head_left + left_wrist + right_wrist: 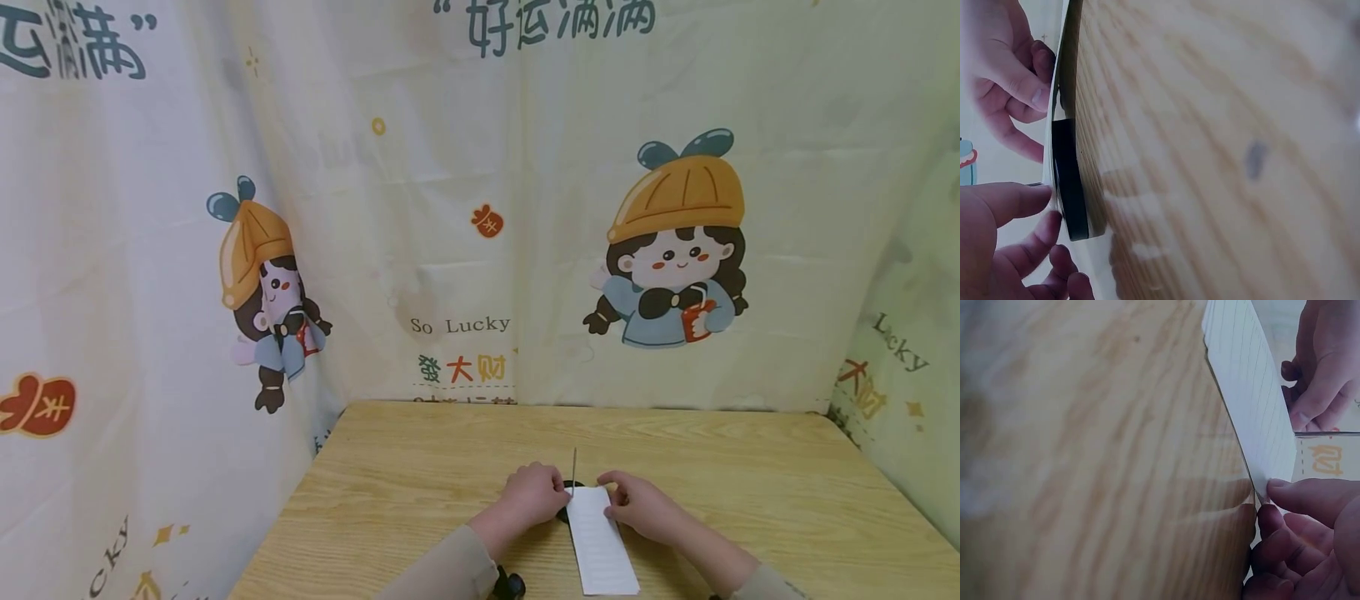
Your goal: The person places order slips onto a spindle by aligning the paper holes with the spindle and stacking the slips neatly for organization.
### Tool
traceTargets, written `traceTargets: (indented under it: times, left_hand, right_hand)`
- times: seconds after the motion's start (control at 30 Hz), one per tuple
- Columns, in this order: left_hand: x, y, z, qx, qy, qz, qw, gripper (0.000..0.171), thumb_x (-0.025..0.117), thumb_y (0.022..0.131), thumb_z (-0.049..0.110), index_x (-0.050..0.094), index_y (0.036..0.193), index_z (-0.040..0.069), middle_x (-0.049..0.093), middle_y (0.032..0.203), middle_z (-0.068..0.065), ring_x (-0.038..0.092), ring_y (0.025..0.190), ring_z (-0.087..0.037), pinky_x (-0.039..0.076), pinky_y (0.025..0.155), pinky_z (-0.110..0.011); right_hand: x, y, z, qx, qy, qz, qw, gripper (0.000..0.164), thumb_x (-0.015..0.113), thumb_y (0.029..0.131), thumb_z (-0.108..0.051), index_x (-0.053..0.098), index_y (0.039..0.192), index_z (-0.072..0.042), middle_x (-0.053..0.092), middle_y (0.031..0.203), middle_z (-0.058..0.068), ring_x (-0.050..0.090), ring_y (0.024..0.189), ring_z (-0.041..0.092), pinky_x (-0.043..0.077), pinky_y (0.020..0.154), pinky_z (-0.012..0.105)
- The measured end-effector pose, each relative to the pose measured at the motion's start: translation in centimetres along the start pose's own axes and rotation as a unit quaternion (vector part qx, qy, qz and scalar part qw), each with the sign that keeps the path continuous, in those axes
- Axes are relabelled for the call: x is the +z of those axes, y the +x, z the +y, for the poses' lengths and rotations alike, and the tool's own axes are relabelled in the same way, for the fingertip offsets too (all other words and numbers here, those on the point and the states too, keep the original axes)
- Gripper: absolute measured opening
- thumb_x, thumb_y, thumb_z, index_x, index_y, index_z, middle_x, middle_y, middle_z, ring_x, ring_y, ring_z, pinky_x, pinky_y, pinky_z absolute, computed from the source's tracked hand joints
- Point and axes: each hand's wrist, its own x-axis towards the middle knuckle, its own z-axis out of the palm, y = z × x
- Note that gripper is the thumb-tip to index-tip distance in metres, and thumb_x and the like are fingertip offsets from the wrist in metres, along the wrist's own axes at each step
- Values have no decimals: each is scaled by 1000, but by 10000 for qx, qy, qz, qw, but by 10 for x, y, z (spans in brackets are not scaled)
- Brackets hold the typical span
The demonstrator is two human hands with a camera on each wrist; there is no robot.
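A strip of lined white paper [602, 542], several sheets thick at its edge, lies over the black base [1071, 181] of a paper spike. The thin upright rod [574, 471] stands at the paper's far left corner; whether it passes through the paper I cannot tell. My left hand [536, 493] pinches the paper's far left corner beside the rod. On the other side, my right hand [641, 507] pinches the right edge between thumb [1291, 492] and index finger. The paper's near end reaches toward me over the table.
The wood-grain table [420, 467] runs back to a printed curtain [555, 275], which also hangs at both sides. A small black rounded object [510, 585] shows beside my left sleeve [450, 571] at the bottom.
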Motion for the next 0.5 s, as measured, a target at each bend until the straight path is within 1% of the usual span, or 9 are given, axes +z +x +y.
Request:
traceTargets:
  times: [0.13,0.23,0.3,0.4,0.43,0.5]
  left_hand:
    - [0,-1,0,-176,-92,93,9998,24,72,89,39,63,86,17,53,81,4,50,75,-17,41,77,-37]
    - [-3,-2,1,-187,-181,182,9995,27,72,89,40,65,95,15,55,86,4,53,81,-19,43,79,-38]
    - [-6,-4,1,-138,-274,222,9993,27,71,90,40,65,99,16,56,88,4,54,83,-19,43,79,-38]
    - [-12,-9,1,-13,-410,199,9990,27,71,91,39,66,105,17,58,92,3,55,87,-18,44,80,-38]
    - [-14,-11,0,73,-393,167,9991,28,70,91,40,66,108,18,59,95,4,55,89,-17,44,82,-38]
    - [-18,-16,-2,302,-201,97,9993,32,69,92,42,66,115,20,60,103,5,55,96,-16,45,85,-38]
  right_hand:
    - [0,-1,-1,61,-140,41,9999,45,75,85,-7,58,125,-1,53,76,1,49,65,17,40,56,27]
    - [-2,-3,-2,189,-139,48,9997,47,76,85,-9,57,127,-1,54,77,2,50,66,17,41,57,28]
    - [-4,-5,-2,297,-108,61,9995,49,76,85,-10,56,129,-2,55,79,2,50,67,17,42,58,29]
    - [-7,-10,-3,337,-99,164,9992,48,75,87,-14,56,130,-2,57,82,1,52,68,17,44,58,29]
    - [-8,-13,-3,313,-121,207,9992,47,74,89,-17,56,130,-2,58,83,1,52,69,16,44,59,29]
    - [-11,-18,-3,180,-183,295,9992,46,72,91,-22,56,130,-3,59,86,0,52,69,14,44,59,28]
